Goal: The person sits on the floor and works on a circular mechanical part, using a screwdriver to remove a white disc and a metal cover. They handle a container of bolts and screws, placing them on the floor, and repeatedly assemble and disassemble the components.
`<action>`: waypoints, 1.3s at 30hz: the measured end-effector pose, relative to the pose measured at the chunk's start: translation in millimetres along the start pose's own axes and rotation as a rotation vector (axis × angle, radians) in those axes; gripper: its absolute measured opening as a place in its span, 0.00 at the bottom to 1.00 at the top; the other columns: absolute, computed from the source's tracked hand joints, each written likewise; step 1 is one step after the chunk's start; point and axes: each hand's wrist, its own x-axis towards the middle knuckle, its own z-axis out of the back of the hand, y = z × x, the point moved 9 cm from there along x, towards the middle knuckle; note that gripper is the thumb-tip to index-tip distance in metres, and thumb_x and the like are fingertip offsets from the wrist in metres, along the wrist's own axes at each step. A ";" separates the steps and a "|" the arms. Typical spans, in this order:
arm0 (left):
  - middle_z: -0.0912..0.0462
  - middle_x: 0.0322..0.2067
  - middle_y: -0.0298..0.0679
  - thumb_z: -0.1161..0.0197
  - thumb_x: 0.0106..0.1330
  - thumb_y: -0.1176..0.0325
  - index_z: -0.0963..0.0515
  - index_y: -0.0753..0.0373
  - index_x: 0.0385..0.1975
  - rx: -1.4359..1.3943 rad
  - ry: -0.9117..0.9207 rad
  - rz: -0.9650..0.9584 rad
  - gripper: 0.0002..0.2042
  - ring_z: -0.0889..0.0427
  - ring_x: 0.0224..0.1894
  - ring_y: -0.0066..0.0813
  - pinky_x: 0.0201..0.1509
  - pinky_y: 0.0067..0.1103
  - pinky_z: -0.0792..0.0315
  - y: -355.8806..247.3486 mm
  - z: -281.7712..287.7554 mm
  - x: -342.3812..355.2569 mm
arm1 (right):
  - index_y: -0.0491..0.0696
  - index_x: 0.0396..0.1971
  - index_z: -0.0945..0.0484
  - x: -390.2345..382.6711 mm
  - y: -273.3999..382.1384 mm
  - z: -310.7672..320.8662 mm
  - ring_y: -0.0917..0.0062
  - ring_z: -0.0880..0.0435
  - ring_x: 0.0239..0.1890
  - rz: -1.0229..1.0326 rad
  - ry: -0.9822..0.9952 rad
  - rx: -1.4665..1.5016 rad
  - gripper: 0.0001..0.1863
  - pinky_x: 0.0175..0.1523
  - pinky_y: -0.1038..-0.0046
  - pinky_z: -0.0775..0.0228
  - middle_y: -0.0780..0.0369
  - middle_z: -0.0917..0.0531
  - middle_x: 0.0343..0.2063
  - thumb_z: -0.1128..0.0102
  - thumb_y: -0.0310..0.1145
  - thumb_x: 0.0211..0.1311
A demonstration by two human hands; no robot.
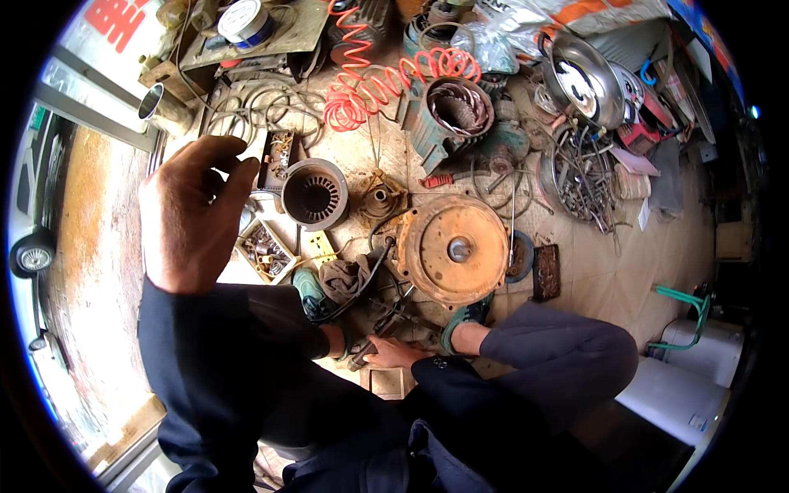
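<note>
My left hand (pixel 193 215) is raised at the left, above the floor. Its fingers are curled, a gap shows between thumb and forefinger, and I see nothing held. Low between my feet, my right hand (pixel 394 352) is closed against a brown, worn, rod-like piece (pixel 358 356); its kind is unclear. Just beyond lie dark metal tools (pixel 399 316). A round, rusty orange motor end cover (pixel 458 249) with a central hub stands in front of my feet. To its left are a smaller yellowish end cover (pixel 380 195) and a grey motor stator (pixel 315 195).
A tray of small parts (pixel 267 253) and a grey rag (pixel 343 278) lie near my left foot. A green motor housing (pixel 450 123), a red coiled hose (pixel 362 103), a basin of bolts and tools (pixel 579 177) and a steel pan (pixel 588 80) crowd the far side.
</note>
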 end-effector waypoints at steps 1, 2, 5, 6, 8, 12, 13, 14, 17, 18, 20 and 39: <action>0.13 0.30 0.42 0.29 0.64 0.71 0.14 0.68 0.41 0.000 -0.006 -0.004 0.09 0.19 0.25 0.22 0.34 0.22 0.24 -0.2 1.4 2.3 | 0.44 0.76 0.40 24.7 -23.9 -23.6 0.46 0.21 0.64 0.021 -0.030 0.043 0.46 0.67 0.56 0.29 0.42 0.23 0.64 0.40 0.59 0.66; 0.13 0.31 0.41 0.30 0.64 0.72 0.15 0.69 0.43 0.033 0.027 0.003 0.10 0.19 0.27 0.21 0.35 0.21 0.24 2.4 -0.4 3.3 | 0.42 0.75 0.40 39.7 -38.0 -36.8 0.46 0.22 0.64 0.043 -0.054 0.086 0.48 0.67 0.56 0.29 0.41 0.23 0.63 0.40 0.61 0.66; 0.11 0.34 0.41 0.29 0.64 0.73 0.16 0.70 0.46 0.143 0.102 0.025 0.12 0.18 0.30 0.21 0.38 0.21 0.23 6.6 2.6 3.1 | 0.39 0.59 0.25 21.3 -21.8 -13.8 0.45 0.17 0.57 -0.040 -0.109 0.128 0.39 0.62 0.55 0.26 0.40 0.17 0.52 0.39 0.61 0.65; 0.12 0.34 0.42 0.29 0.63 0.73 0.15 0.69 0.46 0.138 0.123 0.024 0.13 0.18 0.29 0.24 0.37 0.23 0.22 5.3 -2.8 5.0 | 0.40 0.55 0.22 16.8 -23.8 -8.6 0.45 0.16 0.55 -0.080 -0.127 0.132 0.37 0.60 0.55 0.25 0.41 0.15 0.48 0.38 0.61 0.64; 0.12 0.34 0.43 0.28 0.63 0.72 0.15 0.69 0.46 0.170 0.145 0.004 0.13 0.16 0.30 0.27 0.37 0.25 0.21 9.1 -9.9 3.2 | 0.42 0.42 0.19 8.1 -28.0 2.7 0.46 0.14 0.47 -0.103 -0.243 0.113 0.30 0.54 0.53 0.24 0.45 0.12 0.40 0.34 0.58 0.61; 0.11 0.38 0.45 0.25 0.61 0.66 0.16 0.61 0.46 0.328 0.349 -0.063 0.15 0.11 0.37 0.42 0.42 0.33 0.18 -6.9 -29.4 -5.6 | 0.43 0.44 0.19 -39.3 -5.7 42.1 0.49 0.14 0.48 -0.098 -0.203 0.073 0.26 0.53 0.53 0.24 0.48 0.12 0.41 0.32 0.54 0.61; 0.12 0.39 0.45 0.24 0.60 0.65 0.17 0.61 0.48 0.343 0.363 -0.129 0.17 0.12 0.38 0.44 0.43 0.35 0.19 -8.6 -35.9 -10.6 | 0.43 0.45 0.19 -46.5 -4.3 46.6 0.49 0.14 0.49 -0.073 -0.224 0.028 0.26 0.54 0.54 0.24 0.48 0.12 0.41 0.33 0.53 0.62; 0.13 0.39 0.45 0.24 0.58 0.64 0.17 0.61 0.49 0.361 0.377 -0.193 0.20 0.12 0.40 0.46 0.45 0.36 0.19 -5.7 -48.0 -17.3 | 0.43 0.45 0.20 -53.9 -2.9 51.3 0.49 0.14 0.50 -0.046 -0.242 -0.018 0.25 0.55 0.54 0.25 0.48 0.12 0.42 0.33 0.52 0.63; 0.19 0.54 0.51 0.19 0.51 0.62 0.35 0.60 0.71 0.419 0.676 -0.182 0.45 0.19 0.57 0.51 0.56 0.38 0.20 -9.7 -107.5 -40.4 | 0.43 0.44 0.18 -143.9 33.6 112.8 0.45 0.15 0.51 -0.110 -0.185 -0.283 0.25 0.56 0.53 0.24 0.47 0.13 0.44 0.33 0.52 0.65; 0.23 0.61 0.52 0.18 0.49 0.61 0.41 0.60 0.76 0.395 0.706 -0.225 0.52 0.22 0.62 0.52 0.60 0.38 0.21 -16.5 -127.1 -51.0 | 0.43 0.41 0.16 -184.5 42.8 142.3 0.50 0.12 0.43 -0.104 -0.341 -0.336 0.25 0.51 0.53 0.21 0.48 0.12 0.37 0.30 0.52 0.63; 0.32 0.70 0.54 0.16 0.45 0.59 0.49 0.61 0.79 0.329 0.725 -0.340 0.60 0.28 0.68 0.53 0.66 0.37 0.25 -26.3 -154.4 -65.5 | 0.43 0.36 0.15 -249.1 45.5 197.1 0.59 0.10 0.29 -0.128 -0.577 -0.241 0.24 0.37 0.60 0.19 0.51 0.12 0.27 0.24 0.51 0.57; 0.25 0.60 0.62 0.21 0.43 0.68 0.42 0.74 0.73 0.070 0.849 -0.424 0.53 0.20 0.60 0.60 0.63 0.38 0.23 -47.5 -214.2 -63.8 | 0.38 0.78 0.63 -259.3 68.9 272.5 0.36 0.42 0.73 0.163 -1.079 0.038 0.78 0.77 0.49 0.41 0.34 0.47 0.71 0.09 0.38 0.35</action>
